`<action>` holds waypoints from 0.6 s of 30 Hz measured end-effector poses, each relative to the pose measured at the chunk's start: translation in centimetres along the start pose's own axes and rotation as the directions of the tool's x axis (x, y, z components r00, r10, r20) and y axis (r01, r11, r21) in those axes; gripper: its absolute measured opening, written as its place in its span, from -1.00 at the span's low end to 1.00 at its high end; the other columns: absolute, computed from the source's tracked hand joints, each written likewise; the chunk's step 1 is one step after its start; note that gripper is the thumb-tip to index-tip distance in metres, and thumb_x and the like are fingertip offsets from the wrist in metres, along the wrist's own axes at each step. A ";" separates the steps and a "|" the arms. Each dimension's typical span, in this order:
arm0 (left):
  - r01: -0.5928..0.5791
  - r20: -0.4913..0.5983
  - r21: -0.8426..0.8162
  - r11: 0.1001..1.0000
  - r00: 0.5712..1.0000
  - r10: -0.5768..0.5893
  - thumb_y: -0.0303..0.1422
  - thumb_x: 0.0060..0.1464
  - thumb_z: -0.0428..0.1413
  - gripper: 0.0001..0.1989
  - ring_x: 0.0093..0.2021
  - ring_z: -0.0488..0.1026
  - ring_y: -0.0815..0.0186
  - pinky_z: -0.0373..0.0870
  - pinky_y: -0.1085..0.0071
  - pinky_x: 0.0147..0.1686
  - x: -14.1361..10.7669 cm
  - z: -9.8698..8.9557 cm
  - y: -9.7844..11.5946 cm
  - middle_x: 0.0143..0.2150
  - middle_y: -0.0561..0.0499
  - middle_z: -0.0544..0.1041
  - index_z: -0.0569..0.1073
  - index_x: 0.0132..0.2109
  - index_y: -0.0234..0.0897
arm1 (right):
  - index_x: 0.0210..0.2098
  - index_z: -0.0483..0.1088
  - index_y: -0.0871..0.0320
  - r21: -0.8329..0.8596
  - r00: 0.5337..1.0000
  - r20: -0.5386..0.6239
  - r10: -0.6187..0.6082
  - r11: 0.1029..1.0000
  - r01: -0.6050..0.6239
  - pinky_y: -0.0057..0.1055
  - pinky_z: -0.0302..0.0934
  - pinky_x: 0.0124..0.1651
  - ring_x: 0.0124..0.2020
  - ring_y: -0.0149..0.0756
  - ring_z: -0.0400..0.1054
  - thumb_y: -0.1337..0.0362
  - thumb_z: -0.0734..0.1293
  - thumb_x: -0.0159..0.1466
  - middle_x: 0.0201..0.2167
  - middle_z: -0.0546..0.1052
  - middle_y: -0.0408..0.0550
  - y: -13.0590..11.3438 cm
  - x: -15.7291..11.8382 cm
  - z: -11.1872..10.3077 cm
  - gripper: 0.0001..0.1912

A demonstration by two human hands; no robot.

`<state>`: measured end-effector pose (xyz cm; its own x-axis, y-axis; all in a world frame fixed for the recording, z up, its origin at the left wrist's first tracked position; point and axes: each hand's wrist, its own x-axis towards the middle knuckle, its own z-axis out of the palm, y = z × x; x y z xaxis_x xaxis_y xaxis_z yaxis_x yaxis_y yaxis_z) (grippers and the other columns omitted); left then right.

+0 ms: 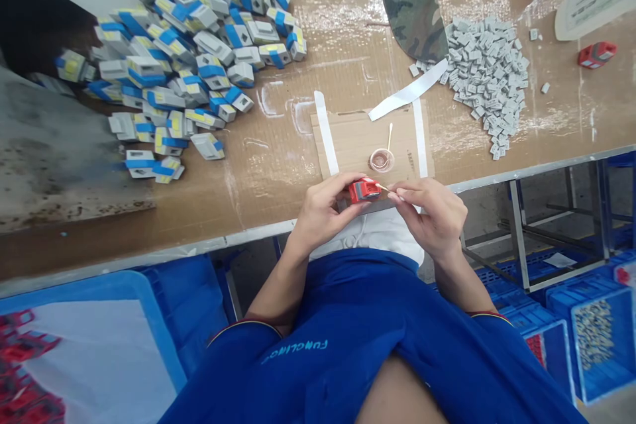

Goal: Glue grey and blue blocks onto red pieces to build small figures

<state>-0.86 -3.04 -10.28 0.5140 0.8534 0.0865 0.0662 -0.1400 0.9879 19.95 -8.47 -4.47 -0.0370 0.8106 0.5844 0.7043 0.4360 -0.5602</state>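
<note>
At the table's front edge my left hand is closed around a small red toy vehicle body with grey and white parts. A thin cotton swab is pinched in my right hand, its tip at the right end of the red toy. Just beyond the hands, a small clear cup with some liquid rests on a taped cardboard sheet. Another cotton swab leans at the cup's far rim.
Grey, blue and yellow toy pieces lie heaped at the left. Small grey parts form a pile at the right, near a camouflage cloth and white strip. A translucent container and red piece lie far right. Blue bins stand below.
</note>
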 end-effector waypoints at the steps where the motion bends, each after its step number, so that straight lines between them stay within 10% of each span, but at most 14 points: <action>1: -0.001 0.001 0.006 1.000 1.000 0.001 -0.36 0.24 0.38 -0.59 0.01 0.72 0.17 0.73 0.29 0.01 0.0 0.0 0.0 0.09 -0.17 0.72 0.61 0.20 -0.25 | -0.16 0.46 0.05 -0.001 1.000 0.006 0.000 1.000 0.000 -0.37 0.53 -0.25 -0.31 -0.27 0.67 0.49 0.49 0.38 -0.27 0.76 -0.06 0.0 0.0 -0.1 -0.78; 18: -0.012 0.010 0.022 1.000 1.000 0.012 -0.36 0.26 0.35 -0.62 0.03 0.71 0.17 0.70 0.31 0.01 0.1 -0.1 0.1 0.08 -0.15 0.73 0.60 0.20 -0.22 | -0.19 0.49 0.03 0.110 0.996 0.060 0.064 0.991 -0.071 -0.36 0.53 -0.29 -0.32 -0.25 0.69 0.44 0.51 0.36 -0.28 0.76 -0.10 -0.2 0.2 -0.7 -0.81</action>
<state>-0.89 -2.91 -10.12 0.5234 0.8466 0.0969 0.0789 -0.1614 0.9837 20.32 -8.63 -3.82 -0.0341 0.8591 0.5107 0.6232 0.4178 -0.6611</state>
